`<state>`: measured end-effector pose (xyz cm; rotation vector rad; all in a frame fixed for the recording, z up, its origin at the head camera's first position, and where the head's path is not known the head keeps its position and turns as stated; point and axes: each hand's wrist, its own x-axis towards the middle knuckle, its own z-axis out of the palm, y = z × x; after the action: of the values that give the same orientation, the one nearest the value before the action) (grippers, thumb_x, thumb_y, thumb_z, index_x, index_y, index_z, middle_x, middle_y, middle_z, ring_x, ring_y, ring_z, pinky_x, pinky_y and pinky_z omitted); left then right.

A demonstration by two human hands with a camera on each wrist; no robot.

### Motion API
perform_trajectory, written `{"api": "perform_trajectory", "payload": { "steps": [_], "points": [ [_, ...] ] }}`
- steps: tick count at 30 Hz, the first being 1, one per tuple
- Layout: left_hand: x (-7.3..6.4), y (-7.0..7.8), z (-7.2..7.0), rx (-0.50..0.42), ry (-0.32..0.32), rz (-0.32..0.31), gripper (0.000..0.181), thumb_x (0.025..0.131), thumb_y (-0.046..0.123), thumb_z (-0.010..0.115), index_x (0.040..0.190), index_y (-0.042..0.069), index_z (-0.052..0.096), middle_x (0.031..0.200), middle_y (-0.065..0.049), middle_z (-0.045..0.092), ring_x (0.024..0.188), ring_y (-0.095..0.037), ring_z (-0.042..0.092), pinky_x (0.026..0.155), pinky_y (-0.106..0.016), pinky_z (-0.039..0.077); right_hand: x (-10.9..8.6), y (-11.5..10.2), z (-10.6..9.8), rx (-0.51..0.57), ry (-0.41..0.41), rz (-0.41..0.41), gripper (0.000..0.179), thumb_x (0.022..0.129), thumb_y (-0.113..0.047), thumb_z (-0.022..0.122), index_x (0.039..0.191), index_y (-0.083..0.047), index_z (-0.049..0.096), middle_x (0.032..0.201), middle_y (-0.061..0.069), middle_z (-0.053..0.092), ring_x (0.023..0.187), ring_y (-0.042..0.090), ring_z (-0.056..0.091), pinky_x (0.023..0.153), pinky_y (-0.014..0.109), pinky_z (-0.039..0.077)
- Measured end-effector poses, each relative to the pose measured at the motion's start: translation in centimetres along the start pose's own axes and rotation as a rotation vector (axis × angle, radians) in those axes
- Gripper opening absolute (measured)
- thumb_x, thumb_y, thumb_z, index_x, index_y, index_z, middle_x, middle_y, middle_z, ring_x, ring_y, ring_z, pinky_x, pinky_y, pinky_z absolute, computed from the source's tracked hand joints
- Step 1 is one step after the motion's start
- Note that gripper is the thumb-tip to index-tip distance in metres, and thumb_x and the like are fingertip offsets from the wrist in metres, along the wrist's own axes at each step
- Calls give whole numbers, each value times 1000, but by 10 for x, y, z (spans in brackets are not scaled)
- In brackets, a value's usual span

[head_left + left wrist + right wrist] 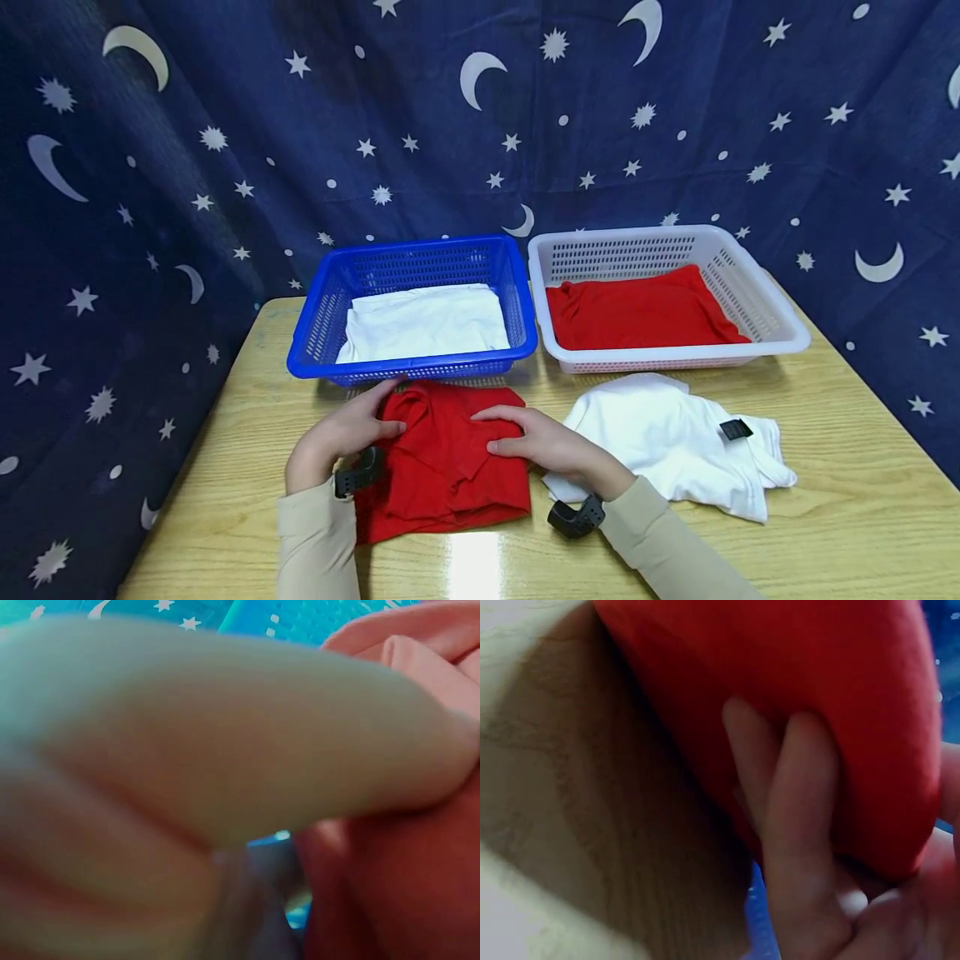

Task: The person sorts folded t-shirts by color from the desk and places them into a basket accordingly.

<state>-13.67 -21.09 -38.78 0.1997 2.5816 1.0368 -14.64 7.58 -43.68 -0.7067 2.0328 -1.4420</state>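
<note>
L hand [352, 427] & R hand [546, 442] pinch 1 red garment [457, 479]. Poss. risk: may unfold if lifted unevenly.

1 garment [465, 483] lies before the left basket [420, 366], another garment [667, 442] before the right basket [675, 354], with cloth [427, 323] in each.

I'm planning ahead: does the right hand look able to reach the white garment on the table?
Likely yes: the white garment lies close beside the right hand, with nothing seen between, though that hand would first have to release the red garment it holds.
</note>
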Motion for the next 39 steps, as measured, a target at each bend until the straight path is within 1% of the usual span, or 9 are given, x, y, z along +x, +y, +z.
{"api": "perform_trajectory", "payload": {
  "steps": [7, 9, 11, 14, 18, 23, 31, 34, 39],
  "points": [
    [4, 4, 3, -35, 6, 97, 59, 82, 7, 59, 136, 8, 35, 132, -14, 41, 118, -30, 38, 98, -49, 27, -6, -12, -8, -26, 28, -7, 34, 83, -29, 62, 116, -32, 55, 116, -7, 49, 108, 11, 42, 90, 36, 35],
    [4, 8, 2, -34, 20, 120, 56, 83, 7, 59, 135, 9, 37, 130, -12, 43, 117, -29, 39, 98, -48, 28, -9, -17, -11, -18, 26, 1, 34, 83, -27, 62, 117, -30, 55, 112, -4, 52, 93, 10, 52, 79, 35, 44],
    [2, 12, 1, -43, 24, 128, 55, 83, 9, 59, 134, 12, 39, 129, -10, 45, 116, -27, 40, 97, -47, 29, -12, -22, -14, -24, 25, 2, 33, 84, -25, 61, 116, -27, 55, 107, -1, 53, 78, 10, 56, 69, 33, 47],
    [-1, 18, 0, -58, 17, 125, 54, 84, 11, 59, 134, 17, 40, 127, -7, 46, 114, -25, 42, 96, -46, 31, -16, -30, -17, -31, 10, 3, 30, 84, -24, 61, 114, -26, 56, 101, 0, 56, 71, 12, 58, 65, 33, 48],
    [-4, 25, -2, -81, 1, 129, 54, 85, 14, 60, 134, 25, 40, 125, -3, 46, 110, -22, 43, 93, -44, 34, -22, -42, -23, -59, 4, -18, 27, 83, -28, 61, 110, -28, 59, 102, -4, 59, 93, 12, 54, 80, 34, 43],
    [-8, 34, -3, -117, -5, 137, 51, 85, 20, 60, 131, 34, 41, 119, 2, 49, 102, -18, 47, 88, -39, 38, -33, -53, -33, -72, 18, -49, 27, 82, -31, 62, 109, -29, 60, 103, -4, 58, 96, 15, 52, 79, 36, 44],
    [-7, 44, -1, -212, 3, 163, 50, 87, 25, 58, 131, 37, 39, 114, 1, 50, 96, -17, 52, 82, -35, 43, -46, -65, -47, 47, 33, -133, 27, 85, -20, 60, 112, -18, 60, 105, 6, 58, 99, 23, 52, 79, 41, 46],
    [-7, 47, 0, -275, -7, 179, 49, 86, 27, 59, 130, 38, 39, 119, 2, 49, 99, -17, 52, 83, -34, 43, -51, -68, -53, 72, 52, -138, 27, 85, -19, 59, 112, -17, 60, 108, 8, 56, 101, 25, 50, 80, 41, 46],
    [-5, 56, 3, -485, -109, 265, 53, 87, 23, 58, 134, 33, 36, 128, 0, 44, 109, -21, 49, 85, -36, 44, -63, -73, -66, 108, 88, -181, 25, 86, -13, 58, 110, -13, 61, 111, 11, 53, 103, 27, 49, 80, 39, 46]
  ]
}}
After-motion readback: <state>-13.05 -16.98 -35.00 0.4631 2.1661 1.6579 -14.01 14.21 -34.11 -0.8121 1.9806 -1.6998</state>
